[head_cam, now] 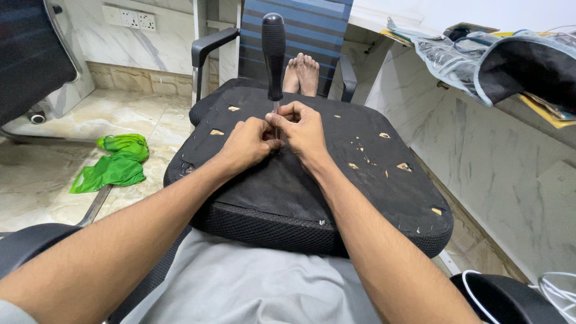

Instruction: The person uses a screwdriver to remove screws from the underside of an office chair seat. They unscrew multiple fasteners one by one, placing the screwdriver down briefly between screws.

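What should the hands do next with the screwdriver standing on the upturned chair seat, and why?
Probably move the right hand up to the black handle. Both it and the left hand pinch the screwdriver low at the shaft on the seat underside, leaving the handle ungripped, so nothing can turn it.

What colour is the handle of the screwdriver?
Black. The screwdriver handle shows best in the head view, upright above both hands.

Green bag (117,161): crumpled plastic, lying on the marble floor (42,168) at left.
Clear pouch (462,57): see-through plastic with pale edging, on the desk (372,18) at upper right.
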